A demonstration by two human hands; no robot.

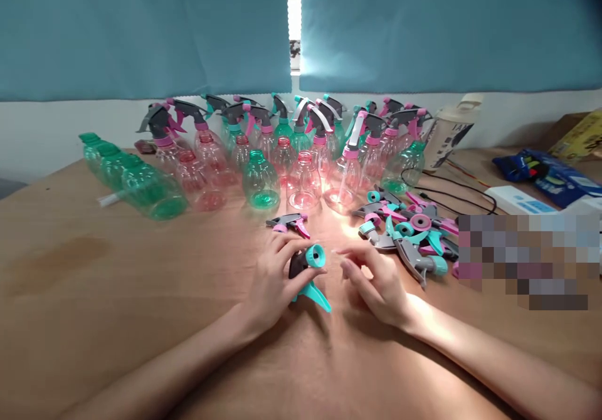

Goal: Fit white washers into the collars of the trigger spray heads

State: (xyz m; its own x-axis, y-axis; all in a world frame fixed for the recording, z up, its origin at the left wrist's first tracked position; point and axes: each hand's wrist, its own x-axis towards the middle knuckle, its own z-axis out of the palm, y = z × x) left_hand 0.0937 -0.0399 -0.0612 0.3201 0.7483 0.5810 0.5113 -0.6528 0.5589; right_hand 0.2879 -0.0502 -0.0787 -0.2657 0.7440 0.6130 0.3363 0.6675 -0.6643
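My left hand (275, 276) is closed around a trigger sprayer head (298, 266) with a dark grey body. Its turquoise collar faces the camera, and the turquoise trigger points down toward the table. A short gap separates it from my right hand (380, 282), whose thumb and fingers are curled together in a pinch. What lies between those fingertips, if anything, is too small to make out. Just beyond my left hand lies a grey and pink sprayer head (289, 222). To the right of my right hand is a pile of turquoise, pink and grey sprayer heads (420, 222).
Behind the hands stand several open pink bottles (303, 185) and green bottles (261, 182), with capped spray bottles (185, 119) behind. Green bottles (157, 188) lie on the left. A black cable (470, 212), white box (520, 200), blue packet (548, 175) and tumbler (451, 131) are right.
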